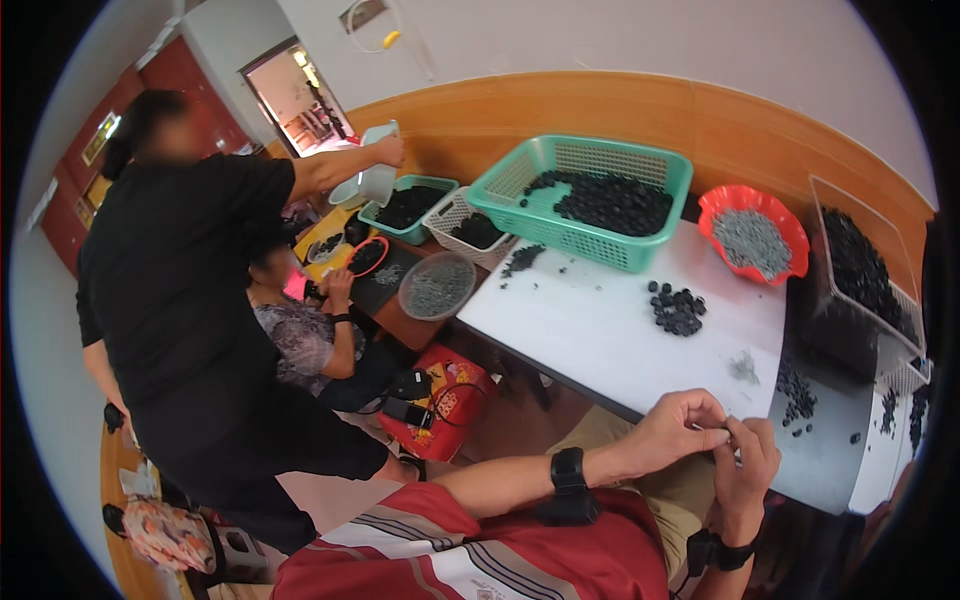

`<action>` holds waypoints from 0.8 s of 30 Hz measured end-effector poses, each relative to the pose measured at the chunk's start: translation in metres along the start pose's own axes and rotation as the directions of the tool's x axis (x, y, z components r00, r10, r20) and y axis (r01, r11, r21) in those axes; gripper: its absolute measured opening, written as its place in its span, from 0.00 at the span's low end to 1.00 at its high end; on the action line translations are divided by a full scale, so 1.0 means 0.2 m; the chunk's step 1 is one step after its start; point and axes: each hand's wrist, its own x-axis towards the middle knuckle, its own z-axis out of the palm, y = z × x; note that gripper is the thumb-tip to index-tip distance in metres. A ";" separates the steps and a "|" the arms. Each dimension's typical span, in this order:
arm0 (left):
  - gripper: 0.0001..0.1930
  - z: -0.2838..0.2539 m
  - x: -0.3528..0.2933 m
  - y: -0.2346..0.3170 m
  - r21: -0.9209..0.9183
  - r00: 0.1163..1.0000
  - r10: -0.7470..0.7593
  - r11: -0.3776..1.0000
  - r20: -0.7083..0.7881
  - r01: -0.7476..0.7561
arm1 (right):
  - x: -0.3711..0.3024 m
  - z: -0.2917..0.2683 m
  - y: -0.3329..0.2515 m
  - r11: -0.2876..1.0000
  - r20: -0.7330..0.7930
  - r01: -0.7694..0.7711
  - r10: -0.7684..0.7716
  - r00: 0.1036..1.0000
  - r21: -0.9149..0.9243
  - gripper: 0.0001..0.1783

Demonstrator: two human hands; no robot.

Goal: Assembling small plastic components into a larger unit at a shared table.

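currently, a small dark piece [728, 431], too tiny to make out in detail, sits between our fingertips by the near edge of the smooth white tabletop [590, 310]. our left hand [668, 438] is pinched narrow, its thumb pointing across to the right, and our right hand [746, 468] meets it there, fingers curled just as narrow; we cannot tell which of them bears more of the grip. to work it well, we should probably let one hand hold firm while the other makes the fine movement, keep the pressure light, and bring the work in over the tabletop, so that a slip lands there and not in our lap. just beyond lies a thin scatter of small grey bits [744, 366], and farther off a loose heap of round black pieces [678, 312]; we would do well to pick singly and keep the two kinds apart. past them stand a red scalloped plastic bowl [797, 256] holding grey bits and a mint-green latticed plastic basket [570, 234] of black pieces, best left level.
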 end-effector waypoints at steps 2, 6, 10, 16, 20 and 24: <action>0.10 -0.02 -0.02 0.00 -0.003 1.000 0.006 1.000 -0.010 -0.006 | 0.00 0.02 -0.01 1.000 0.014 0.019 -0.019 1.000 -0.001 0.18; 0.10 -0.07 -0.03 0.00 0.054 1.000 0.001 0.999 0.001 -0.001 | -0.01 0.05 -0.02 1.000 0.026 0.017 -0.017 1.000 -0.009 0.16; 0.10 -0.09 -0.06 -0.01 0.067 1.000 0.003 0.998 0.005 -0.003 | 0.00 0.07 -0.05 0.999 0.061 0.025 -0.024 0.998 -0.020 0.15; 0.09 -0.12 -0.11 -0.01 0.026 1.000 0.002 1.000 0.017 -0.003 | -0.02 0.11 -0.10 0.993 0.052 -0.036 0.030 0.998 0.114 0.15; 0.08 -0.10 -0.14 0.01 0.033 1.000 -0.004 0.999 0.024 0.003 | -0.03 0.10 -0.13 0.998 0.048 -0.002 -0.001 0.999 0.063 0.15; 0.09 -0.09 -0.22 0.15 0.116 0.994 -0.106 0.987 -0.033 0.109 | 0.00 0.10 -0.17 0.999 0.113 0.013 -0.017 0.993 0.039 0.14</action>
